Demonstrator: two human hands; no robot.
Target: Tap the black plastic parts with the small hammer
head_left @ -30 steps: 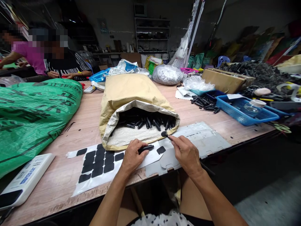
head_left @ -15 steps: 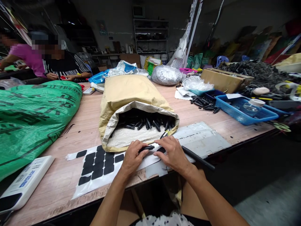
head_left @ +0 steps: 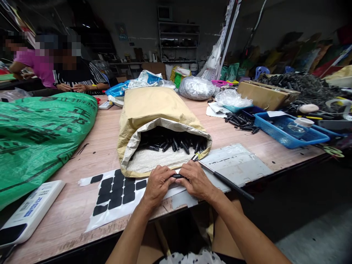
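Both my hands meet at the table's front edge over a short black tube-like part (head_left: 179, 176). My left hand (head_left: 158, 185) pinches its left end, fingers closed. My right hand (head_left: 196, 179) closes over the other end, its fingers hiding much of it. Beside the right hand lies a hammer-like tool (head_left: 225, 181) with a metal shaft and long black grip. Left of my hands is a white sheet (head_left: 93, 220) bearing several black rounded-square stickers (head_left: 115, 200). Just behind the hands, an open tan sack (head_left: 156, 106) lies on its side, with many black parts (head_left: 176, 143) inside its mouth.
A green woven sack (head_left: 46, 132) and a white boxed device (head_left: 35, 205) lie at left. To the right are a grey board (head_left: 242, 161), loose black parts (head_left: 239, 121), a blue basket (head_left: 291, 135) and a cardboard box (head_left: 264, 95). Two people sit at the far left.
My right hand has moved left onto the black part and its fingers have closed; before, a gap and a dark patch showed between the hands. More of the hammer-like tool now shows.
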